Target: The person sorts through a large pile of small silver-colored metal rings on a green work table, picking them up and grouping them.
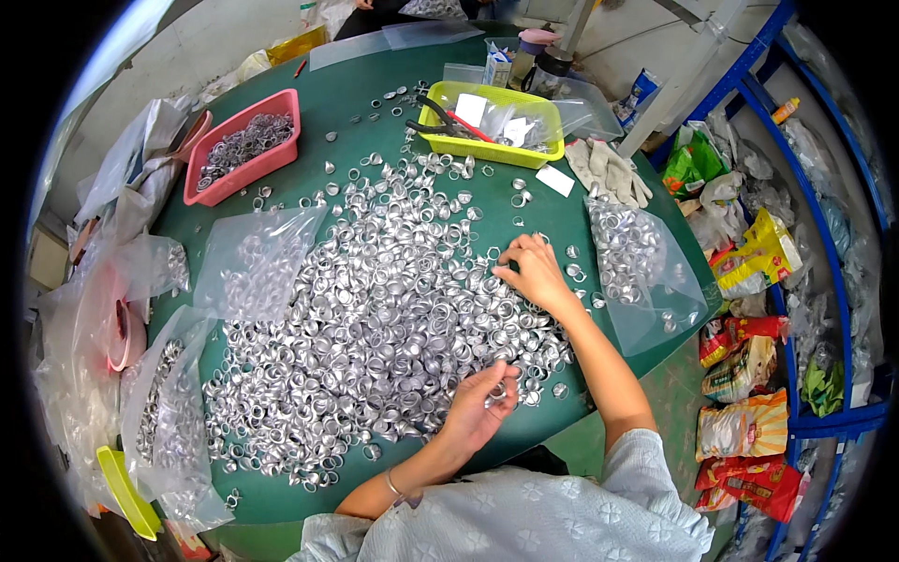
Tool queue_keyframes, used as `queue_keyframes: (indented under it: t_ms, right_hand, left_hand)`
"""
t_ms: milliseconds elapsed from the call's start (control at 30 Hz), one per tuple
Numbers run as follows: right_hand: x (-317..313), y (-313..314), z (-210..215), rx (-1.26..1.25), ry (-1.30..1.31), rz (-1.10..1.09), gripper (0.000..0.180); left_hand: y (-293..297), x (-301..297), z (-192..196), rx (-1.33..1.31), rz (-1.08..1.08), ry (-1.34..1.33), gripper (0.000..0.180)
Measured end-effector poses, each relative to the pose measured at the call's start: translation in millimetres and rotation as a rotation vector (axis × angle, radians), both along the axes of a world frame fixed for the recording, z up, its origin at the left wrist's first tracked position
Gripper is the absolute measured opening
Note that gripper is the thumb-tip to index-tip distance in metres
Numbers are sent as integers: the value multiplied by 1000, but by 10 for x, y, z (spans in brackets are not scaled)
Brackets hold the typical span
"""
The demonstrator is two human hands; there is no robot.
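A broad heap of silver metal rings [375, 318] covers the middle of the green table. At the heap's right side my right hand [536, 273] reaches over the rings, thumb and forefinger apart, the forefinger close to a loose ring [493, 253]. My left hand [479, 408] is held above the near right edge of the heap, its fingers curled around a small silver ring [496, 391]. A clear bag of rings [629, 248] lies to the right of my right hand. Another clear plastic bag [253, 253] with rings rests on the heap's left edge.
At the far left stands a pink basket [298, 140] of rings. A yellow-green basket [524, 155] at the back holds pliers [468, 126] and bagged pieces. Work gloves [609, 173] lie beside it. Blue shelving [796, 140] stands right; a person [375, 14] sits beyond the table.
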State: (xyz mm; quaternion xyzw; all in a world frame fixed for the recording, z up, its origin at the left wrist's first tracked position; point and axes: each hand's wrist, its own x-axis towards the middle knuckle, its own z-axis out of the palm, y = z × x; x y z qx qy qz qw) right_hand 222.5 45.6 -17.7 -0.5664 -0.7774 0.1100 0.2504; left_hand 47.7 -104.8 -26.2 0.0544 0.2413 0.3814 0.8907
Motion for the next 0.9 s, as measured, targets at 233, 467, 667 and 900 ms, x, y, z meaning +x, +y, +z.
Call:
queue_keyframes:
  t_ms: [233, 467, 667, 900]
  right_hand:
    - [-25, -6, 0, -136, -100, 11, 15]
    - [-39, 251, -54, -392, -214, 80, 10]
    - [34, 137, 157, -554, 290, 266, 9]
    - [-369, -213, 542, -466, 396, 520, 12]
  left_hand:
    - [50, -69, 282, -4, 50, 127, 43]
    - [14, -94, 119, 39, 90, 36, 27]
    - [71, -203, 144, 39, 96, 76, 37]
    - [81, -190, 169, -16, 219, 151, 33]
